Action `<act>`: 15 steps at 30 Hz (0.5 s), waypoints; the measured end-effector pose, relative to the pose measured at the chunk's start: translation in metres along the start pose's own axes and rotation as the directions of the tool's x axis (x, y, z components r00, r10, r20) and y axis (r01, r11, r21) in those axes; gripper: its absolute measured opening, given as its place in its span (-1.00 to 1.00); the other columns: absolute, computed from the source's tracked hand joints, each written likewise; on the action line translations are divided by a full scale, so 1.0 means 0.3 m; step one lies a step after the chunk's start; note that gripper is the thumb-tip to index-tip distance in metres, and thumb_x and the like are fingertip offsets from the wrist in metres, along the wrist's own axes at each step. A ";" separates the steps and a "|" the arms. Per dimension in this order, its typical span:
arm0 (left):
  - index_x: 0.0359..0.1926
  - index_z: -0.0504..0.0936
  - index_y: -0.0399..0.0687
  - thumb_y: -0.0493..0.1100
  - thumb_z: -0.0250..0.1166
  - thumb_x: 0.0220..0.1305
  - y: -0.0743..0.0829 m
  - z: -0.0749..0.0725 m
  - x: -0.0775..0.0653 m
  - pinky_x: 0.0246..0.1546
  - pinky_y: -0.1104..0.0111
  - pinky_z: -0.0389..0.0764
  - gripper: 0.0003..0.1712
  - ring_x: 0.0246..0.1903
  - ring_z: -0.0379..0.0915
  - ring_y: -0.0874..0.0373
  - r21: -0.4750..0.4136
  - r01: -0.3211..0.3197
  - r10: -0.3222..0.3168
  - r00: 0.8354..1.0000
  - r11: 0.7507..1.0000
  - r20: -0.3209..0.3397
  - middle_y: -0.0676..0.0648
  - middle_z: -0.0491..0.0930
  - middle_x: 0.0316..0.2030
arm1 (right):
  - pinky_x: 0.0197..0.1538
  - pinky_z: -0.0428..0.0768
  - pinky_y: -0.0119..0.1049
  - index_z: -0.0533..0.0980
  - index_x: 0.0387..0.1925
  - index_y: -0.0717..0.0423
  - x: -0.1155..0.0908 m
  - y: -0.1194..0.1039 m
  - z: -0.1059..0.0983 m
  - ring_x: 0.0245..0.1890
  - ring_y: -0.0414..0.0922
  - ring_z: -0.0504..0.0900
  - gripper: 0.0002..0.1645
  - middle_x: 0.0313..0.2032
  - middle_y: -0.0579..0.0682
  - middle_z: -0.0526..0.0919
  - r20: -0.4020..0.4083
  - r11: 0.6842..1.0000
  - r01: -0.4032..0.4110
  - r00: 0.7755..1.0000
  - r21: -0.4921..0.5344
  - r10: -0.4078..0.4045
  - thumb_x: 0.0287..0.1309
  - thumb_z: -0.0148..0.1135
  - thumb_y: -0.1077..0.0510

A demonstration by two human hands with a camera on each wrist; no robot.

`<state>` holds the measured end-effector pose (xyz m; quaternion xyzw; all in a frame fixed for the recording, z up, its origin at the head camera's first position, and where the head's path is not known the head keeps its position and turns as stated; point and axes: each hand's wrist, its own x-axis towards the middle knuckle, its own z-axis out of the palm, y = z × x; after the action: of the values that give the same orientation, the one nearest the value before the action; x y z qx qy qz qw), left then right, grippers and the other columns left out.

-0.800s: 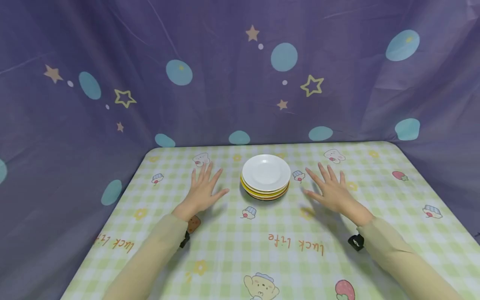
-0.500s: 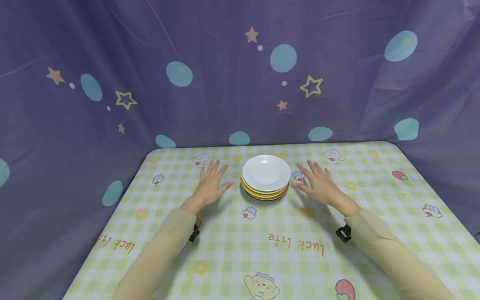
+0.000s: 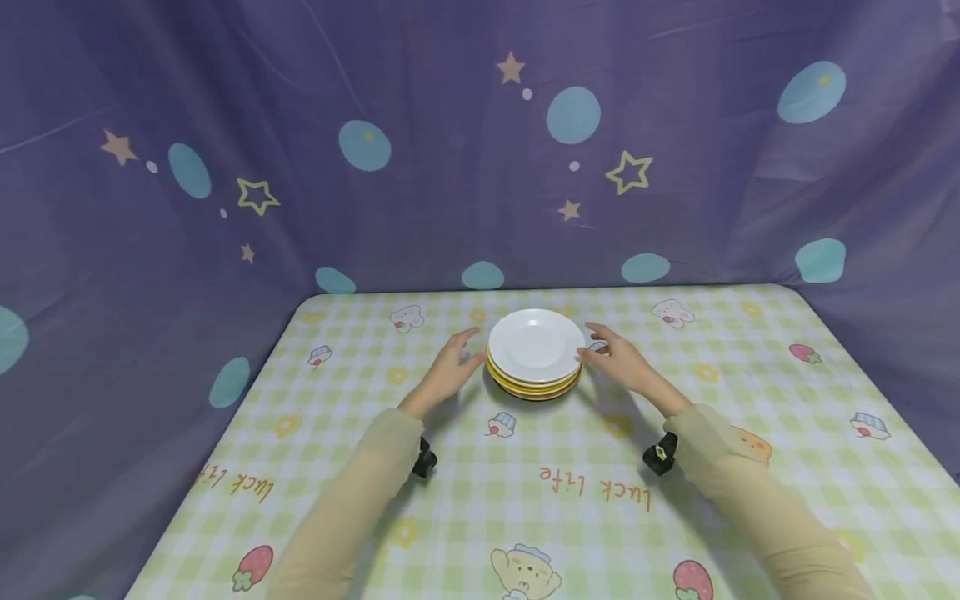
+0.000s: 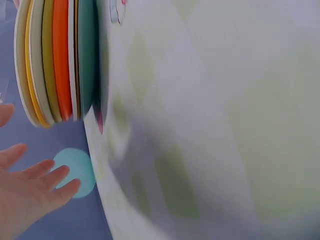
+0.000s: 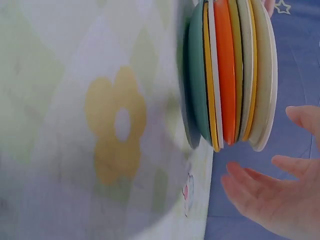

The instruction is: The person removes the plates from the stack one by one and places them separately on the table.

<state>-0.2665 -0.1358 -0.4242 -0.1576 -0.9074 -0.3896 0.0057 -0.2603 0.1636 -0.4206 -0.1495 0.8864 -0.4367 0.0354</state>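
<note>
Plate stack [image 3: 536,354] level, face-up.

Just right of the middle, the checked tablecloth [image 3: 450,500] bears the orange words "Luck" [image 3: 628,493] and "Life" [image 3: 558,481] in handwriting-like letters, upside down in the head view. The same inverted lettering [image 3: 258,487] is repeated near the cloth's left edge, where only "Luck Lif" shows. A small pale mark [image 3: 662,452] on the black device [image 3: 654,463] at the right wrist is too small to read.
</note>
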 end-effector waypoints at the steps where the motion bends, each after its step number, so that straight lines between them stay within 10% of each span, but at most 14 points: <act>1: 0.27 0.14 -0.21 -0.06 0.07 0.25 0.001 0.006 0.003 0.18 0.10 0.19 -0.37 0.18 0.13 -0.13 -0.041 0.020 -0.020 1.000 0.999 0.003 -0.25 0.18 0.22 | -0.04 0.47 -0.02 0.06 0.28 0.27 0.003 0.002 0.004 -0.04 0.21 0.43 -0.26 0.10 0.40 0.28 -0.001 0.999 -0.012 1.000 0.031 0.012 0.18 0.02 0.00; 15: 0.25 0.20 -0.19 -0.24 0.08 0.22 0.041 0.054 0.016 -0.04 0.13 0.45 -0.43 -0.01 0.34 -0.09 -0.503 0.297 -0.292 0.952 0.811 0.090 -0.32 0.30 0.10 | -0.21 0.57 -0.10 0.12 0.19 0.48 0.025 0.007 0.045 -0.32 0.05 0.55 -0.32 -0.03 0.43 0.39 0.011 0.954 -0.101 0.995 0.280 0.102 0.15 0.06 0.16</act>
<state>-0.2657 -0.1151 -0.4262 -0.0128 -0.7846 -0.6117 -0.1004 -0.2655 0.1523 -0.4300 -0.0963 0.8221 -0.5557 0.0772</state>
